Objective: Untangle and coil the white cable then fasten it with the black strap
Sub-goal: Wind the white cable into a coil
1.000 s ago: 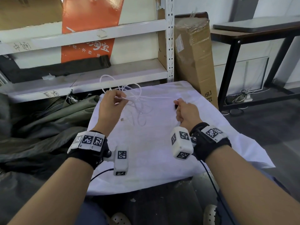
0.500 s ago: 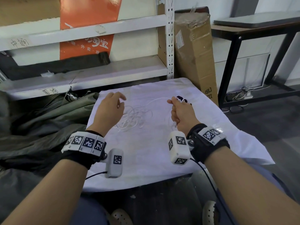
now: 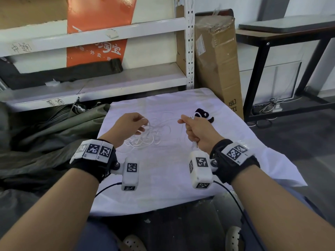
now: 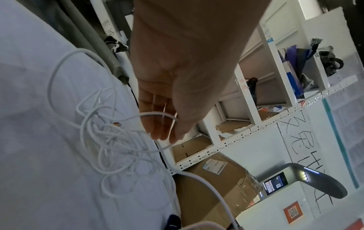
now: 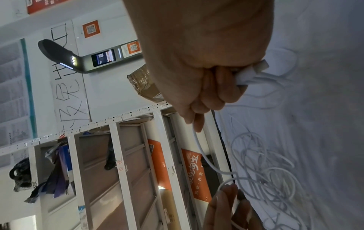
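A tangled white cable (image 3: pixel 151 137) lies in loose loops on the white cloth (image 3: pixel 163 187). My left hand (image 3: pixel 143 124) hovers at the heap's left side and pinches one loop between thumb and fingers; in the left wrist view that loop (image 4: pixel 149 114) crosses the fingers (image 4: pixel 159 124). My right hand (image 3: pixel 184 124) is a fist round the cable's end, with the white plug (image 5: pixel 256 70) sticking out of the fist on the little-finger side. The strand runs from my right hand's fingertips (image 5: pixel 197 124) down to the heap. The black strap (image 3: pixel 204 114) lies on the cloth just beyond my right hand.
A white metal shelf (image 3: pixel 108 82) stands behind the cloth. A tall cardboard box (image 3: pixel 217 60) leans at the back right, next to a black-framed table (image 3: pixel 272 37). Grey-green tarp (image 3: pixel 45 133) is bunched on the left.
Both hands have come down from holding the cable stretched in the air. The tangle now rests on the cloth. My left hand let go, then took a loop again.
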### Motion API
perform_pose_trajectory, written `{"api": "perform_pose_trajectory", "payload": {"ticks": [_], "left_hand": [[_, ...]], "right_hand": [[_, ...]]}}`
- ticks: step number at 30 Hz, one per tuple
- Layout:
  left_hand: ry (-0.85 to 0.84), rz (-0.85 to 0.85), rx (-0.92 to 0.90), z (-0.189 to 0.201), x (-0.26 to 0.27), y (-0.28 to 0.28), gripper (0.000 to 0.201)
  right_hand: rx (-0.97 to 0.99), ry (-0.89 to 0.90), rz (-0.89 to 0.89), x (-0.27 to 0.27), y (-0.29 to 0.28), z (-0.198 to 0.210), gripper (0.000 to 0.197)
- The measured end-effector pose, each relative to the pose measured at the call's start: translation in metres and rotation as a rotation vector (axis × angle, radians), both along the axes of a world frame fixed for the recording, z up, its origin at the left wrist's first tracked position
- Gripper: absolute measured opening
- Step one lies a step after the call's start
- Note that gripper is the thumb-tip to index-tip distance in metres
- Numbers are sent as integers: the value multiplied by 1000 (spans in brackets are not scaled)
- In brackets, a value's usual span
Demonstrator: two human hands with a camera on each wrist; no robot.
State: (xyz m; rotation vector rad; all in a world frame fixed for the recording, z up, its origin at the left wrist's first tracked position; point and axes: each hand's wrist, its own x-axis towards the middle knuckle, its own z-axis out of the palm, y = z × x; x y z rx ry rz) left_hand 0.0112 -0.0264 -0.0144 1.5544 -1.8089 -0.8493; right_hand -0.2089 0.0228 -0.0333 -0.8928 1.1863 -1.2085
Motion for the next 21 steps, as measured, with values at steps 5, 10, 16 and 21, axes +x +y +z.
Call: {"api": "perform_pose_trajectory", "payload": {"ticks": [5,10,16,21], "left_hand": [[214,5,107,3,-4,3,15],[230,2,112,-1,-2,3,17],[-37,-59,102,-6,-3,3,17],[-300,-100,-75,-10,-2,9,22]], "right_hand": [[-2,40,67,7,0,2,25],[14,72,105,4,1,1,24],[-3,-5,-54,7,-3,3,27],[-17,-94,-184,3,-7,5,28]]}}
